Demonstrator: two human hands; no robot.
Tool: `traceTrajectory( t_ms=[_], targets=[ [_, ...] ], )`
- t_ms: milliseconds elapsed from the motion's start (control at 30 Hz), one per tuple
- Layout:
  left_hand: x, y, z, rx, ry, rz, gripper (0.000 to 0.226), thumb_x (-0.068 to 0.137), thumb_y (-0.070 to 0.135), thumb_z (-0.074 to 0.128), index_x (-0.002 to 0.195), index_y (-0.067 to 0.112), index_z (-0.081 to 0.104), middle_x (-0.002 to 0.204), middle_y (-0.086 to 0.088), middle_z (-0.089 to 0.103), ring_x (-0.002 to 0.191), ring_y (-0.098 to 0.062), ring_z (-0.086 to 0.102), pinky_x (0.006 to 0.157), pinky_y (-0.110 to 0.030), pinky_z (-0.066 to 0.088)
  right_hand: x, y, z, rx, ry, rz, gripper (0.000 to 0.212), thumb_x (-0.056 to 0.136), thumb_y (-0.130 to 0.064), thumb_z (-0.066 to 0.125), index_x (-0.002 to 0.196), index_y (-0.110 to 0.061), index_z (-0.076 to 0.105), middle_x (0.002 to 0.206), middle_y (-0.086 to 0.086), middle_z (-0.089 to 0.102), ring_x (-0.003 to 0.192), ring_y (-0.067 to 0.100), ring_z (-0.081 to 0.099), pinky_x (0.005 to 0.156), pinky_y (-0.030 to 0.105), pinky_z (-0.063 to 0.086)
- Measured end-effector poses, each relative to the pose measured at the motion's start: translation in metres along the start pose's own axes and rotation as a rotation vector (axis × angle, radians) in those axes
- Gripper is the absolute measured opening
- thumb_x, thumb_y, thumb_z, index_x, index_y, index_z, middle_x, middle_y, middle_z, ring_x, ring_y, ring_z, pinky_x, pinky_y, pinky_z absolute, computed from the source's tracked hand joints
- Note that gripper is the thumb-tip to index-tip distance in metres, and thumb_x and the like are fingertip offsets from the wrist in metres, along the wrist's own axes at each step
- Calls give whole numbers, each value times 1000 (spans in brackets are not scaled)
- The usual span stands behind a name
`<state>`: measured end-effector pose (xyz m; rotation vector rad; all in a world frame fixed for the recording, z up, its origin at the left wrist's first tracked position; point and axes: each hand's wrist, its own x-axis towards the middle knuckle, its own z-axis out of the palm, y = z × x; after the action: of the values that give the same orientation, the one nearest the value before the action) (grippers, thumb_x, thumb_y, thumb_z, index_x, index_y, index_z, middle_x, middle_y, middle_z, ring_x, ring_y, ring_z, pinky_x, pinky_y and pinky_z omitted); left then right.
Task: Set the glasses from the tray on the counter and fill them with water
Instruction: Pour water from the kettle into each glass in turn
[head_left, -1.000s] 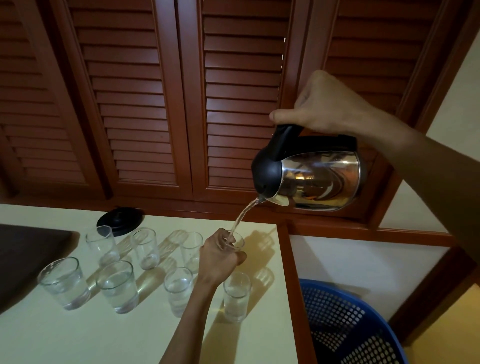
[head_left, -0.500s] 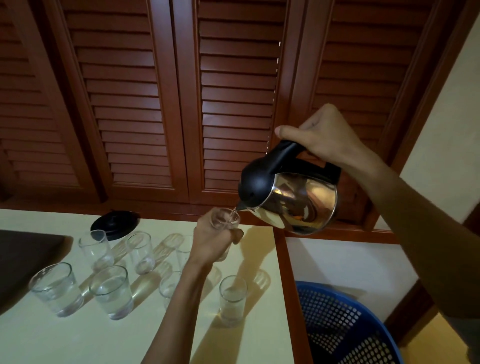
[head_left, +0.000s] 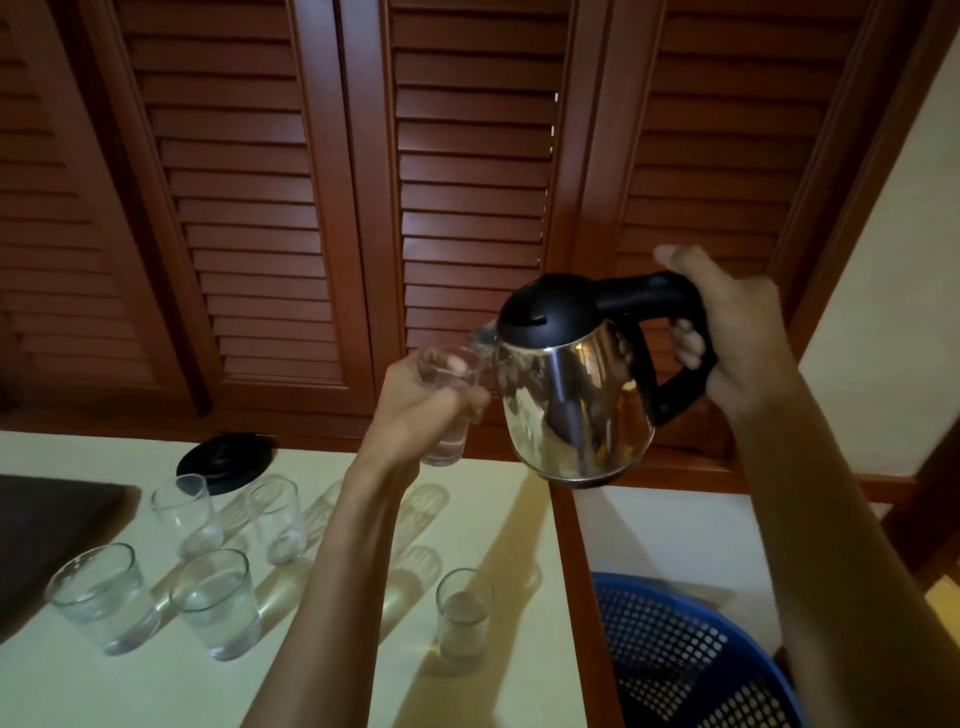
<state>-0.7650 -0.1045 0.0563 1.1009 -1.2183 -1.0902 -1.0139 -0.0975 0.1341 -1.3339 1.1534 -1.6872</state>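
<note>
The left hand (head_left: 415, 400) grips a small glass (head_left: 448, 405) around its middle, raised above the counter (head_left: 493, 519). The right hand (head_left: 737, 338) is wrapped around the black handle of a steel kettle (head_left: 571, 395), whose spout sits just beside the glass rim. Below the glass, five more glasses stand on the counter, two at left holding water. The glass looks light, thin, breakable and probably slick if wet; a mid-body hold seems safest.

No text, label, brand, number or sign can be read anywhere here.
</note>
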Motion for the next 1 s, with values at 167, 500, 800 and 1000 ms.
traceTrajectory(
  t_ms=[167, 500, 800, 1000],
  targets=[
    [5, -4, 5, -40, -15, 66, 31, 65, -6, 71, 83, 18, 66, 76, -2, 70, 70, -19, 63, 58, -25, 52, -23, 34, -16, 215, 61, 156, 24, 87, -42, 74, 76, -21, 69, 49, -5, 48, 35, 8, 39, 35, 20, 35],
    [2, -121, 7, 29, 62, -120, 40, 64, -9, 75, 96, 12, 69, 86, -2, 71, 83, -20, 66, 72, -38, 54, -70, 98, -22, 276, 252, 207, 29, 90, -36, 71, 72, -15, 65, 45, -5, 47, 34, 9, 38, 36, 22, 33],
    [2, -171, 19, 78, -4, -153, 42, 65, -18, 80, 94, 10, 68, 105, -17, 76, 98, -35, 73, 83, -46, 60, -70, 116, -24, 283, 286, 218, 26, 88, -32, 76, 75, -13, 61, 45, -3, 51, 31, 10, 39, 34, 22, 32],
    [-2, -184, 17, -2, -114, -125, 42, 72, -36, 64, 93, 1, 60, 76, -1, 78, 74, -13, 75, 64, -25, 59, -70, 122, -19, 226, 299, 273, 36, 86, -33, 77, 61, -15, 59, 42, -2, 48, 33, 11, 39, 37, 23, 33]
  ],
)
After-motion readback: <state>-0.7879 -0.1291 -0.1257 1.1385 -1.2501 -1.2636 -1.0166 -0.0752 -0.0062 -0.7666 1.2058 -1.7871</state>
